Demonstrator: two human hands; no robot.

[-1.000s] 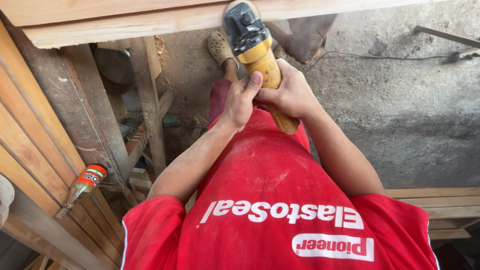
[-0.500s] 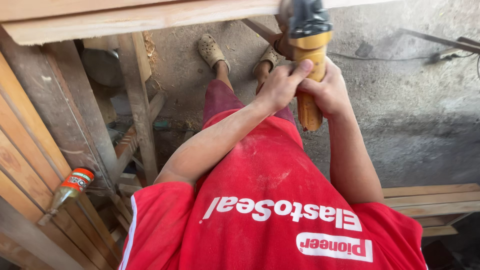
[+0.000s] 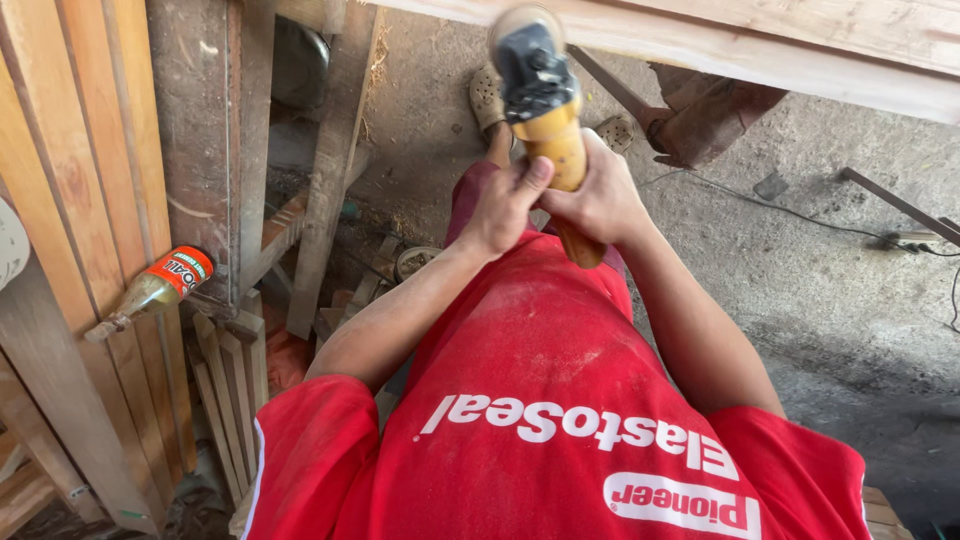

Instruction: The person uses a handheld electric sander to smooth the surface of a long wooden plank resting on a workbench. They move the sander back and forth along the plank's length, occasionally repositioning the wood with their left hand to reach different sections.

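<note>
I clamp both hands on the yellow angle grinder, left hand and right hand touching, its black head raised just below the wooden plank overhead.

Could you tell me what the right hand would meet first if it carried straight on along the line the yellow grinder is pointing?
Probably the long wooden plank. The right hand grips the yellow angle grinder together with the left hand, and its black head already sits near the plank's lower edge; depth is unclear.
</note>
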